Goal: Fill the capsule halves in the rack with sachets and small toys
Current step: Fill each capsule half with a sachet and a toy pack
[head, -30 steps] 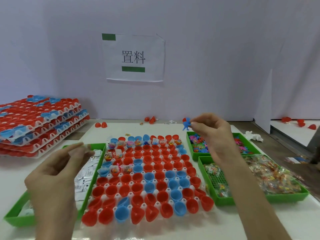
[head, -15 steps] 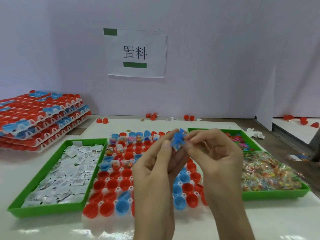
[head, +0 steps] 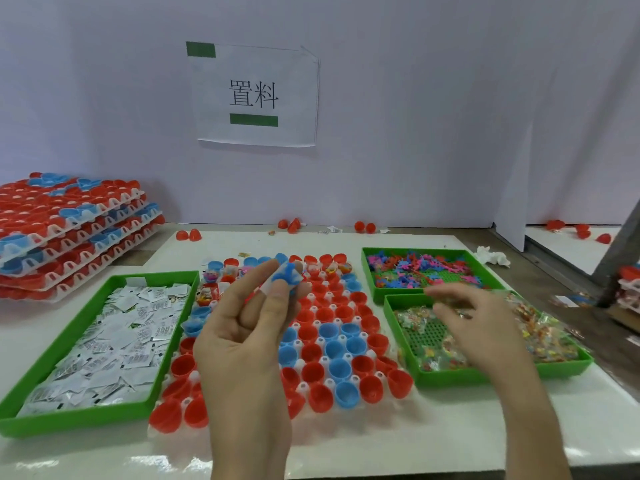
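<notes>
Your left grip (head: 242,341) is pinching a small blue plastic toy (head: 285,273) above the white capsule rack (head: 322,360); your blurred right grip's (head: 485,323) closure is unclear; aim at seating the toy squarely in an empty half

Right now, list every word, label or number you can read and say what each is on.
"置料": on the white paper sign stuck to the wall.
Black print on the sachets in the left green tray: too small to read.
Nothing else is readable.
</notes>
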Demonstrator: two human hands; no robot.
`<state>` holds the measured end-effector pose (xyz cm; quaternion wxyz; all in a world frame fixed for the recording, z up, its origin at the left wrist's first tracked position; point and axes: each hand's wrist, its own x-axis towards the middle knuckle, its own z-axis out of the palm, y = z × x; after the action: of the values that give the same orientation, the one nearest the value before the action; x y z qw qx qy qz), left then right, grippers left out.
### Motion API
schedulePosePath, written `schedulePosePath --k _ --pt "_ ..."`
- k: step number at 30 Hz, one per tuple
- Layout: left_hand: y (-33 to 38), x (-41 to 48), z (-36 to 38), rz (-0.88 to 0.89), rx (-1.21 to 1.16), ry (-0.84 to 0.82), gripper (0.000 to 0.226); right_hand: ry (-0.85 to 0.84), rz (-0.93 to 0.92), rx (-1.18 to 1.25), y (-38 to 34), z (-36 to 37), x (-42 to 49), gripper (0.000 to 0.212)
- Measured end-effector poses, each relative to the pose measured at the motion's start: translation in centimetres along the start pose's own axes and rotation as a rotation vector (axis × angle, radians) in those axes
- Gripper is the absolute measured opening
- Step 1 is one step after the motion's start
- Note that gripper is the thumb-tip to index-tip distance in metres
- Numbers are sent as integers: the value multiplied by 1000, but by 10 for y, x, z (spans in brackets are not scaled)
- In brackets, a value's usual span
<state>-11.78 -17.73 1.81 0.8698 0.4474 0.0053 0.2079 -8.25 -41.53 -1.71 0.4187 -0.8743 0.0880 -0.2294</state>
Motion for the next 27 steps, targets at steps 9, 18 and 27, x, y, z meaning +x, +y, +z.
schedulePosePath --k 9,18,27 --pt "-3 0 -3 -12 90 -48 22 -183 168 -477 20 28 2 21" --pt "-5 -2 -2 -64 183 -144 37 39 157 -331 25 32 1 11" --pt "-3 -5 1 -44 287 -253 33 -81 -199 505 -54 15 -23 22"
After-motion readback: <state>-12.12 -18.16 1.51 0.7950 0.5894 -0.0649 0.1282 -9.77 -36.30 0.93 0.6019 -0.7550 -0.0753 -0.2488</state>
